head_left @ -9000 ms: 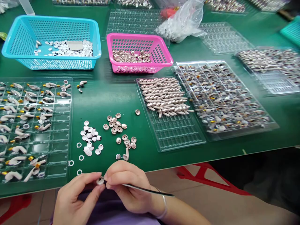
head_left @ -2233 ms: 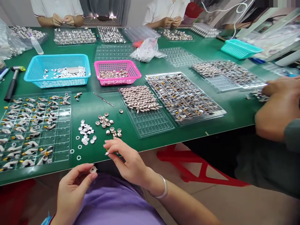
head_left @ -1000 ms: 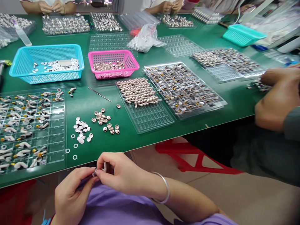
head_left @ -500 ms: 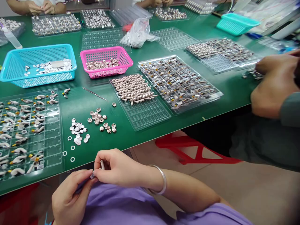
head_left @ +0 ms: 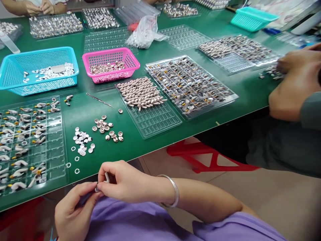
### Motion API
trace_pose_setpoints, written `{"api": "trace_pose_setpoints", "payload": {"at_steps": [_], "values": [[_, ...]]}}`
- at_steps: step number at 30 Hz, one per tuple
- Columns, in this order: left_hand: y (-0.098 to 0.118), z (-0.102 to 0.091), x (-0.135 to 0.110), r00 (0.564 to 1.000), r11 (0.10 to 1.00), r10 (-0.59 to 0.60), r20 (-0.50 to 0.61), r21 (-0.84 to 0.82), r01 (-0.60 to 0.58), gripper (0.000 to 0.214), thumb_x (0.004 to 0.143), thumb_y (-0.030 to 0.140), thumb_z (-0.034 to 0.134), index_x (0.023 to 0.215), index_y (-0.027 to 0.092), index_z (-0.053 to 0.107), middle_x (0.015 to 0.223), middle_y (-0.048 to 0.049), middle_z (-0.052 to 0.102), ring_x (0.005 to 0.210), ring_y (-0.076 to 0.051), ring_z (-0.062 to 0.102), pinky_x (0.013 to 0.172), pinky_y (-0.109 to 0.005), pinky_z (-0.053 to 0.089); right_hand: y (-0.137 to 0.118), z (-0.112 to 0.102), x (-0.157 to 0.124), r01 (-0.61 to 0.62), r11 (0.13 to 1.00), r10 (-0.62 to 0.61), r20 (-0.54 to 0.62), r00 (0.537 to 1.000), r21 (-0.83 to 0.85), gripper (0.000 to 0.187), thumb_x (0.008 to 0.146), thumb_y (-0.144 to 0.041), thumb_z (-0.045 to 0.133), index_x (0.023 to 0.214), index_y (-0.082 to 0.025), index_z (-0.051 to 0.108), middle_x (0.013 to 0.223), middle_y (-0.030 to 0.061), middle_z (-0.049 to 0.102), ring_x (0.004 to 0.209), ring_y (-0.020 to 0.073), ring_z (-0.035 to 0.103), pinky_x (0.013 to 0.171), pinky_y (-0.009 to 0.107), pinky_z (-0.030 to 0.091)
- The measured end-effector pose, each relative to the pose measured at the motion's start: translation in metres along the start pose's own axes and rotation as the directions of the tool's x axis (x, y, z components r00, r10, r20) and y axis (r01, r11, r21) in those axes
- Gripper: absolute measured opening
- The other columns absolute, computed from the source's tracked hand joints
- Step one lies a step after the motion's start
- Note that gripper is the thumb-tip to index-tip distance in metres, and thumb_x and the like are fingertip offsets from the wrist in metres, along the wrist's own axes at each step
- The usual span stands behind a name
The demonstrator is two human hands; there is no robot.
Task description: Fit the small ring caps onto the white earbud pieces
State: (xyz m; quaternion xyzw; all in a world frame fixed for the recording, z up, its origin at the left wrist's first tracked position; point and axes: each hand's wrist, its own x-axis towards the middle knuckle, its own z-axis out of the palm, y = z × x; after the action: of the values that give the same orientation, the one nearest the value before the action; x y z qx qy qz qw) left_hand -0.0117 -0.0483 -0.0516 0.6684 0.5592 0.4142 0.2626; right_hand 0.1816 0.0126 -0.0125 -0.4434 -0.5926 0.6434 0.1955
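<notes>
My left hand (head_left: 74, 211) and my right hand (head_left: 122, 182) meet in front of my purple top, just off the table's front edge. Between their fingertips they pinch a small earbud part; its pale stem (head_left: 107, 177) pokes out under my right fingers, and the rest is mostly hidden. On the table nearest my hands lie thin white rings (head_left: 77, 171), a heap of white discs (head_left: 82, 142) and loose beige earbud shells (head_left: 102, 125). To the left, a clear tray (head_left: 54, 152) holds rows of earbud stems with yellow tabs. Metal tweezers (head_left: 99, 99) lie farther back.
A blue basket (head_left: 37, 88) and a pink basket (head_left: 117, 77) hold small parts. Beyond the shells sits a tray of beige stems (head_left: 140, 92), beside a fuller parts tray (head_left: 190, 83). A co-worker's hand (head_left: 288, 90) works at right, above a red stool (head_left: 210, 157). Others sit opposite.
The view has shifted slightly. Both my hands stay together in the same pinch on the earbud part, with barely any visible movement.
</notes>
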Motion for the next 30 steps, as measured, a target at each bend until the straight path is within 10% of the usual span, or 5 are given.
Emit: {"api": "trace_pose_setpoints", "payload": {"at_steps": [30], "values": [[-0.002, -0.002, -0.003, 1.0, 1.0, -0.005, 0.001, -0.026, 0.005, 0.017, 0.078, 0.021, 0.078, 0.095, 0.025, 0.075, 0.085, 0.0015, 0.08, 0.071, -0.016, 0.076, 0.067, -0.02, 0.062, -0.006, -0.006, 0.0, 0.056, 0.995, -0.054, 0.03, 0.998, -0.087, 0.008, 0.08, -0.019, 0.065, 0.076, -0.016, 0.058, 0.064, -0.0064, 0.052, 0.056, 0.0069, 0.044, 0.05, 0.018, 0.033]]}}
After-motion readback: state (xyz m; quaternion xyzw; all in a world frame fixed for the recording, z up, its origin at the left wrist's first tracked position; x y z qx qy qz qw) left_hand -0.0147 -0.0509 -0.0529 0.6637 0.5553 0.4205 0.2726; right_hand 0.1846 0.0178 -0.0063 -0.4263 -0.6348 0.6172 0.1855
